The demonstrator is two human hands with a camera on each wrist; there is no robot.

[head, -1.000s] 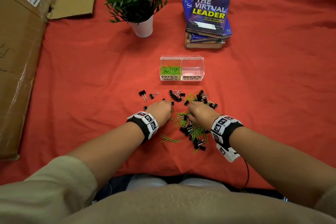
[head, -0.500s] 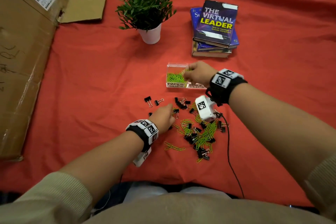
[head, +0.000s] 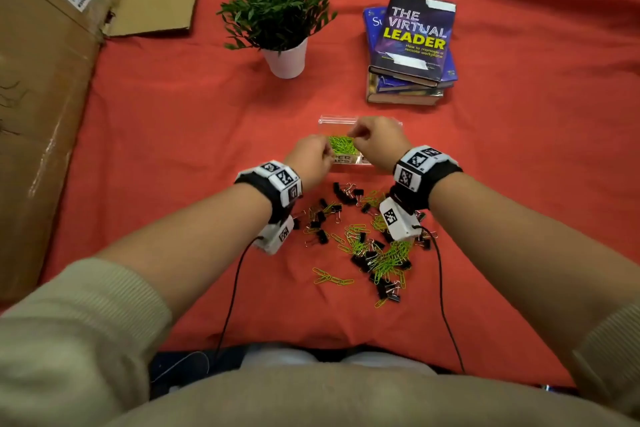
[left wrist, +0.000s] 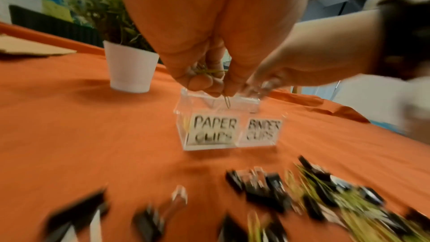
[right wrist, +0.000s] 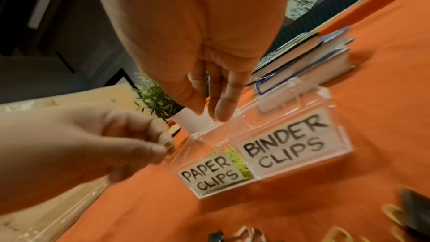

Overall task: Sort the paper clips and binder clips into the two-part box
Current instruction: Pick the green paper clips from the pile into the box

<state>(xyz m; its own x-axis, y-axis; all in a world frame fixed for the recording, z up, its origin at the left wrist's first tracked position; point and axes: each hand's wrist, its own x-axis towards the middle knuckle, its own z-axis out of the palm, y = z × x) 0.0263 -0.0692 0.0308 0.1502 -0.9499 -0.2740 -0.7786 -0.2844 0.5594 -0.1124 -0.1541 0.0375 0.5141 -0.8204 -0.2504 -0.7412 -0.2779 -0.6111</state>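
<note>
A clear two-part box (head: 339,120) labelled PAPER CLIPS and BINDER CLIPS stands mid-cloth; its left part holds green paper clips (head: 341,144), and its right part looks empty in the right wrist view. My left hand (head: 325,153) hovers at the box's left side and pinches a few green paper clips (left wrist: 208,72). My right hand (head: 355,133) hangs over the left compartment with straight fingers (right wrist: 222,111) and nothing in them. A mixed pile of green paper clips and black binder clips (head: 375,253) lies on the cloth below my wrists.
A potted plant (head: 282,10) stands at the back, a stack of books (head: 410,48) to its right. Flattened cardboard (head: 41,114) covers the left side. A short chain of paper clips (head: 332,278) lies apart from the pile. The cloth is red.
My right hand left the pile first and reached the box. My left hand has since lifted off the pile with paper clips and come up to the box's left side.
</note>
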